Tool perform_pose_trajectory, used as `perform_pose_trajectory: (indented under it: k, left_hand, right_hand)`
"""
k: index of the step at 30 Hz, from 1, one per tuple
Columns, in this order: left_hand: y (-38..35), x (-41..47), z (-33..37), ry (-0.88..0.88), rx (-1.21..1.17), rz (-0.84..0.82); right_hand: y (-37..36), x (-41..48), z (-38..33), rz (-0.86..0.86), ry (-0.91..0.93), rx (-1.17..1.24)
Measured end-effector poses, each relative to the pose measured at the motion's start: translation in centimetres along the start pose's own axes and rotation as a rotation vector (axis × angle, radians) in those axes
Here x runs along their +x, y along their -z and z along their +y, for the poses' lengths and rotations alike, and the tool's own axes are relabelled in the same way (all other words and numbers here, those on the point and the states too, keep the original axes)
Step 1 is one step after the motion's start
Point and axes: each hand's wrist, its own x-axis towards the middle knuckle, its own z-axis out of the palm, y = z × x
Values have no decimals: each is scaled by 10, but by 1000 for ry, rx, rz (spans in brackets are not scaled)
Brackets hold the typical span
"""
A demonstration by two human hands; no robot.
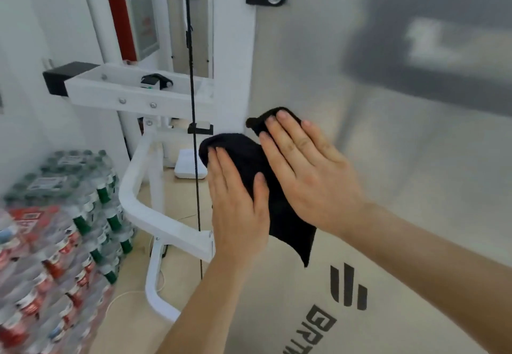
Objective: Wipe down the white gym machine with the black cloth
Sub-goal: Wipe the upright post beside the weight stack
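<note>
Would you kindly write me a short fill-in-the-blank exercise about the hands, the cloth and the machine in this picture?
The cloth pressed against the gym machine's panel is ____ in colour. Of the left hand and right hand, both flat on it, the ____ one reaches higher. The stacked packs of bottles stand on the person's ____ side.
Missing words: black; right; left.

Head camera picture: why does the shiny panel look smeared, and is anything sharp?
In the head view, the machine's panel carries a blurred dark reflection; the bottle packs at the lower left are smeared; the left hand, right hand and black cloth look fairly sharp.
</note>
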Motion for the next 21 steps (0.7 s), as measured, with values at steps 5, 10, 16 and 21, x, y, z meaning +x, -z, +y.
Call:
perform_pose_trajectory:
  k: [5, 10, 16, 21]
  left_hand:
    - [-7, -10, -19, 128, 88, -99]
    - [23, 13, -25, 194, -190, -103]
    - [33, 64, -13, 559, -562, -121]
    - [11, 91, -40, 678, -810, -201]
  right_hand:
    - [-23, -22, -28, -101, 141, 13]
    - [-18, -3, -33, -63, 79, 101]
    - [-26, 7, -36, -51, 44, 80]
    - [-38, 9, -53, -14, -6, 33]
